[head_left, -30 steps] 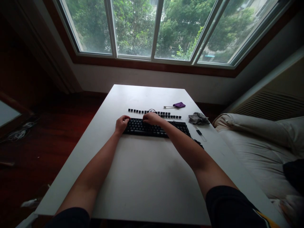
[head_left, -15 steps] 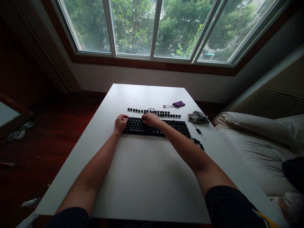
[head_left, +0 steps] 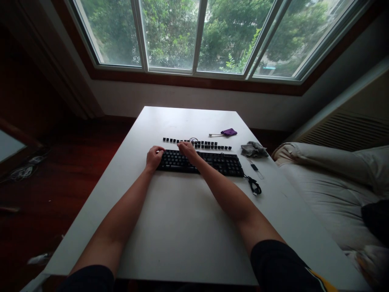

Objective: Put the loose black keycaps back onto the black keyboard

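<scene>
A black keyboard point(head_left: 219, 162) lies across the white table. My left hand point(head_left: 154, 157) grips its left end, thumb and fingers closed at the top left corner. Over the keyboard's back edge hovers my right hand point(head_left: 187, 151), its fingertips pinched together by the row of loose black keycaps point(head_left: 209, 144). Whatever the pinch holds, if anything, is too small to make out. The keycaps stand in two lines behind the keyboard; my right hand hides part of them. Among them is a thin wire loop point(head_left: 193, 140).
Right of the keyboard are its coiled cable point(head_left: 255, 187), a small black-handled wire tool point(head_left: 255, 167) and a crumpled grey cloth point(head_left: 254, 149). A purple cloth pouch point(head_left: 229, 132) with a thin white-tipped stick point(head_left: 215, 134) lies farther back. A pale sofa point(head_left: 322, 186) adjoins the table's right side.
My right hand has moved left and away from me, from over the keys toward the loose keycaps. The coiled cable is now uncovered. My left hand stays in place.
</scene>
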{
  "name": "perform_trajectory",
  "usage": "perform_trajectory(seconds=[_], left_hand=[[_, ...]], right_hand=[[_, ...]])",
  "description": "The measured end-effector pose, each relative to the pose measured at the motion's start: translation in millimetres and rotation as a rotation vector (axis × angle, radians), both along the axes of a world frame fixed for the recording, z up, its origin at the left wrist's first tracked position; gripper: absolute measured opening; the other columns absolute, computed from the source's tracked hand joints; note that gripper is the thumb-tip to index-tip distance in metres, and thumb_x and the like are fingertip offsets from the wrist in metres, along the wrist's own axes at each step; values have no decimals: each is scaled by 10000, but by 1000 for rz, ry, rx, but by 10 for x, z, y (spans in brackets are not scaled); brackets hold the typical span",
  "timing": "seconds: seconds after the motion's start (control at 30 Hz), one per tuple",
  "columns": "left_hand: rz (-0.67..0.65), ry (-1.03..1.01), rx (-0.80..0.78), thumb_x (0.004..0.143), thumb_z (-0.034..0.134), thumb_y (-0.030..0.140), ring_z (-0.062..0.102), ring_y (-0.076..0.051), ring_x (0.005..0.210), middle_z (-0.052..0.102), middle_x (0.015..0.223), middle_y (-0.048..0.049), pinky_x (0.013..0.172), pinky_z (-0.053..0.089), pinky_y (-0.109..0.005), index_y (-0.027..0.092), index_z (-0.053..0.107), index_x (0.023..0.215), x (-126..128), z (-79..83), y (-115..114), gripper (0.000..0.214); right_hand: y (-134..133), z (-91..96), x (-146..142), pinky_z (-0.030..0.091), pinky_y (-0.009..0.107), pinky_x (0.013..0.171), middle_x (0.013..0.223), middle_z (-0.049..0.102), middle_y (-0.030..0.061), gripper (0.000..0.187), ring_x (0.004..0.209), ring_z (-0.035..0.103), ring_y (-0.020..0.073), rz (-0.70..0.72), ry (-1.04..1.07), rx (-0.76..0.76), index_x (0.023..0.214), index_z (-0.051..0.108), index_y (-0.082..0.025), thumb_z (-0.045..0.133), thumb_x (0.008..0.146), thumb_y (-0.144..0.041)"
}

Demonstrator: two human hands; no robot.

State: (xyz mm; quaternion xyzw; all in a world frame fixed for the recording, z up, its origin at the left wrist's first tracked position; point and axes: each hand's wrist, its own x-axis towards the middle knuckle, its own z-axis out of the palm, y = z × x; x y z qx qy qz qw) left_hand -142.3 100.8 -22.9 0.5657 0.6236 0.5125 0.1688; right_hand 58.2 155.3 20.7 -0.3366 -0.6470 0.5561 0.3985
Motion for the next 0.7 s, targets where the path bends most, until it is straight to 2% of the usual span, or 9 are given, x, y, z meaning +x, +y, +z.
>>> perform_trajectory(seconds=[0.13, 0.2, 0.3, 0.37, 0.47, 0.57, 0.7], left_hand=[[-1, -8, 30, 825, 548, 244, 657, -217, 972, 721, 990, -39, 851, 541, -327, 229, 728, 840, 2, -2, -6, 181], [0, -3, 33, 825, 545, 241, 657, -216, 974, 720, 989, -39, 854, 540, -326, 228, 726, 840, 4, 1, -9, 182], [4, 6, 17, 827, 541, 240, 654, -214, 981, 720, 999, -41, 864, 541, -322, 226, 724, 845, 0, 6, -9, 185], [4, 10, 8, 828, 542, 242, 652, -214, 981, 720, 1003, -43, 862, 542, -320, 225, 723, 844, -6, 10, -6, 183], [0, 12, 14, 830, 543, 240, 652, -213, 978, 720, 1003, -44, 852, 541, -319, 224, 721, 834, -16, 16, -7, 179], [-3, 17, 17, 834, 540, 237, 650, -216, 988, 718, 1001, -47, 851, 540, -323, 224, 722, 835, -21, 23, -16, 183], [0, 21, 1, 838, 537, 242, 645, -219, 998, 717, 1010, -50, 856, 541, -327, 224, 722, 838, -22, 27, -24, 186]], right_hand=[[41, -68, -85, 234, 242, 473, 504, 329, -74, 368, 467, 273, 87, -7, -73, -49, 590, 345, -238, 561, 804, -446], [131, -57, -43, 274, 250, 495, 520, 366, -63, 357, 486, 311, 100, -66, -110, 3, 609, 362, -237, 525, 838, -458], [311, -24, 113, 349, 267, 592, 588, 473, -30, 344, 579, 430, 129, -249, -284, 243, 638, 451, -220, 508, 891, -448], [421, -12, 235, 376, 280, 667, 674, 558, -11, 244, 666, 500, 152, -344, -486, 393, 741, 558, -212, 551, 897, -399], [535, -12, 365, 398, 297, 746, 913, 648, 50, 114, 849, 566, 195, -300, -804, 573, 936, 658, -210, 605, 886, -297], [600, -3, 398, 407, 328, 840, 1082, 640, 105, 178, 1016, 555, 245, -193, -1038, 720, 1039, 698, -208, 642, 885, -278], [647, 21, 344, 392, 366, 901, 1145, 631, 134, 255, 1075, 533, 276, -131, -1196, 782, 1130, 704, -201, 636, 909, -309]])
